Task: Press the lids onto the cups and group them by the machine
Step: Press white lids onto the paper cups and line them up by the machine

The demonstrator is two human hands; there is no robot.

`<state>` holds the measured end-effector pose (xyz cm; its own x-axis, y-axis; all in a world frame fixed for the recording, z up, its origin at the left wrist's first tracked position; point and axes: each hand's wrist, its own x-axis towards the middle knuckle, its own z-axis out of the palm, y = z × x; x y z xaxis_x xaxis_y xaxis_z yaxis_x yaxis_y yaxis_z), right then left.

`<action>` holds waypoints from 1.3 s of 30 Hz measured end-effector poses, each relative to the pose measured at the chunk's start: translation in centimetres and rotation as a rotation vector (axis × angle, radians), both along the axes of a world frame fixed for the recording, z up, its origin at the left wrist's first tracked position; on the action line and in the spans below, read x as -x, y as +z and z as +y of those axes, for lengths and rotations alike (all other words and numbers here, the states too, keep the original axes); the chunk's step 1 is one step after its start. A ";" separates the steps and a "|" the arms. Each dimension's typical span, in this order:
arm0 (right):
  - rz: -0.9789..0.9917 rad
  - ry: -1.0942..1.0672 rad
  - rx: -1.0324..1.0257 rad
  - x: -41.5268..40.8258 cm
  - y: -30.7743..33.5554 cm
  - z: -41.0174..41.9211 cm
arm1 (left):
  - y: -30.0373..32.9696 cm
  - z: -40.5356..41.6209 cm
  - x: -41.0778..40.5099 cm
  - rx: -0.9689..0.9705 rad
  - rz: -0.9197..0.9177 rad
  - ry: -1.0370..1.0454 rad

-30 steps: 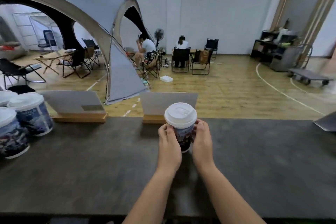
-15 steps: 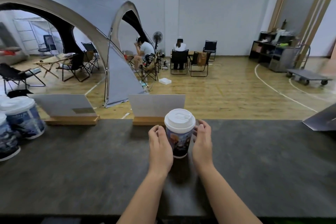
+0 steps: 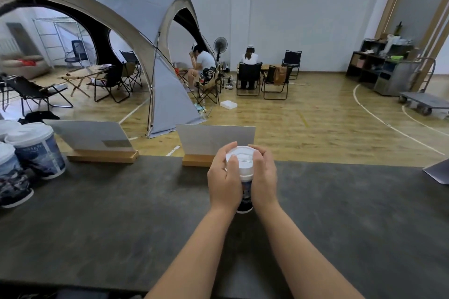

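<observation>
A person is standing at the dark bench (image 3: 121,213), both forearms reaching out side by side over it. The cup (image 3: 245,198) is standing upright on the bench near its far edge, about midway along, just in front of a white card (image 3: 215,137) in a wooden holder. The left hand (image 3: 224,181) and right hand (image 3: 264,177) are wrapping around the cup from either side, fingers curling over the rim of the white lid (image 3: 241,159), thumbs lying on top of it. Only a narrow strip of the cup's printed side is showing between the palms. Toward the bench's left end, three more lidded cups (image 3: 36,148) are sitting close together, well apart from the one being held.
</observation>
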<state>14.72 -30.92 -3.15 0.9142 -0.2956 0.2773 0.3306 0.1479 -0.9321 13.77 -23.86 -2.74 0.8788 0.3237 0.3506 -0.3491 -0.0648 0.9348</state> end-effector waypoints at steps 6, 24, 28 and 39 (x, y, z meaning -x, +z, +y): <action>-0.024 -0.035 -0.058 -0.9 -0.2 0.1 | -0.2 -1.1 -0.5 0.032 -0.053 0.097; -0.002 0.015 -0.035 -0.8 0.3 -0.1 | -0.6 -1.1 -1.1 0.014 -0.084 0.144; 0.087 -0.003 -0.070 -0.8 1.1 -0.8 | 0.5 0.2 -0.9 0.006 0.023 0.076; 0.184 0.117 -0.060 -0.5 2.1 -0.8 | 3.0 0.5 -1.0 -0.038 0.259 -0.108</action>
<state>15.21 -31.67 -1.01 0.9767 -0.1959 0.0875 0.1330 0.2324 -0.9635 14.76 -23.41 0.30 0.9693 0.2144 0.1206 -0.1062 -0.0775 0.9913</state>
